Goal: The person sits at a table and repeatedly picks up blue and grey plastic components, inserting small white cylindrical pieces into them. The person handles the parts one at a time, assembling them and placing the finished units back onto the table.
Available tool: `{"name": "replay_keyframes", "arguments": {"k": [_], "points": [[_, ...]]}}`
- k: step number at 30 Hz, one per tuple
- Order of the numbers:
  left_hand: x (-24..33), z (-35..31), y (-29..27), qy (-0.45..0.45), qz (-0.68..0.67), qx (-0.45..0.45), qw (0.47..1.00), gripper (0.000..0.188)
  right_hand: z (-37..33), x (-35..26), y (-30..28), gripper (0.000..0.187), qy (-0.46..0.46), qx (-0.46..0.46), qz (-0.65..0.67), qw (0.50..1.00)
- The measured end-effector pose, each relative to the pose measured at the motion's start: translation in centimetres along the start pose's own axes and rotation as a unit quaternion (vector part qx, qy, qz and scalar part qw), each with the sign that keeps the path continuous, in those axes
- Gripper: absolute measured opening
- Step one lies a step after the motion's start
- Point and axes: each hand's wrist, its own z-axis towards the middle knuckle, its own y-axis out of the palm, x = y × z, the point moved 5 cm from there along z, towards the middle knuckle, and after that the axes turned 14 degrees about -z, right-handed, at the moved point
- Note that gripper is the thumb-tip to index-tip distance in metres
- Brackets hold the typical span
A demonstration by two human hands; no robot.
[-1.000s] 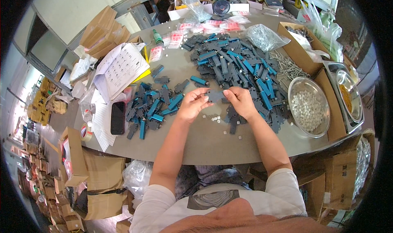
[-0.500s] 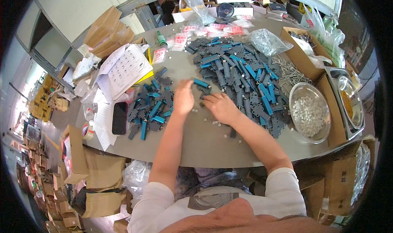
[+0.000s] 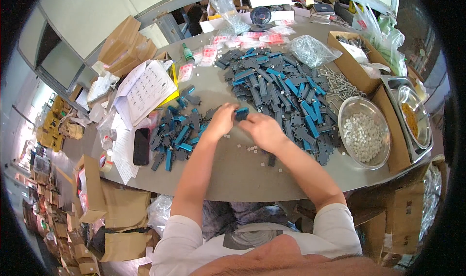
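Above the grey table, in the gap between the two piles, I hold a small dark part with a blue face. My left hand is closed on its left side. The fingers of my right hand are pinched at its right side, and their tips are partly hidden. Beyond and to the right spreads a large heap of dark grey plastic parts with blue strips. A smaller pile of similar parts lies left of my left hand. Small white pieces are scattered close to my right wrist.
At the right stand a steel bowl of white pieces, a heap of screws and a cardboard box. A phone and paper sheets lie at the left. Plastic bags and a small fan are farther back.
My hands have come together around the part, the left moving slightly nearer to me. The part has turned from lying lengthwise to a more end-on view.
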Motion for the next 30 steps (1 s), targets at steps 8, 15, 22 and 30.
{"name": "replay_keyframes", "arguments": {"k": [8,15,22,30], "points": [[1.5,-3.1,4.1,-0.207,-0.789,-0.022,0.578,0.04,-3.8,5.8,1.6,0.012,0.425,0.099,0.671,0.6],[3.0,-4.2,6.8,-0.181,-0.84,-0.008,0.512,0.034,-4.0,3.2,4.2,0.013,0.424,-0.062,0.635,0.643],[4.3,-4.1,5.8,-0.106,-0.841,0.007,0.53,0.036,-3.6,1.8,3.7,0.016,0.35,-0.02,0.728,0.589],[3.1,-4.2,6.2,-0.018,-0.851,-0.085,0.518,0.038,-3.7,1.0,4.7,0.017,0.342,-0.056,0.731,0.587]]}}
